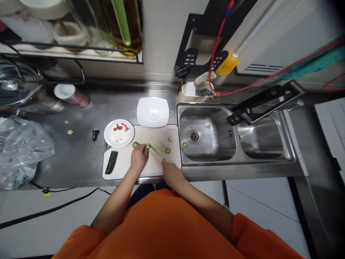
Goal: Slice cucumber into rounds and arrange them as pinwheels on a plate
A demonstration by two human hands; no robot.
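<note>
My left hand (139,159) is closed over a piece of cucumber (135,144) on the white cutting board (122,171); most of the piece is hidden under the fingers. In my right hand (171,173) is a knife (155,153), its blade slanting toward the left fingertips. A cut cucumber slice (148,146) sits at the blade's tip. Further right on the board lie a green-edged slice (167,150) and a paler slice (170,139). A longer dark-green cucumber piece (111,162) rests at the board's left side.
Behind the board stand a small plate (107,138) with chopped red bits and a square white plate (152,113). A double sink (207,158) with a black faucet (256,102) is at right. A cucumber end (95,135), a shaker can (72,95) and a plastic bag (23,151) lie left.
</note>
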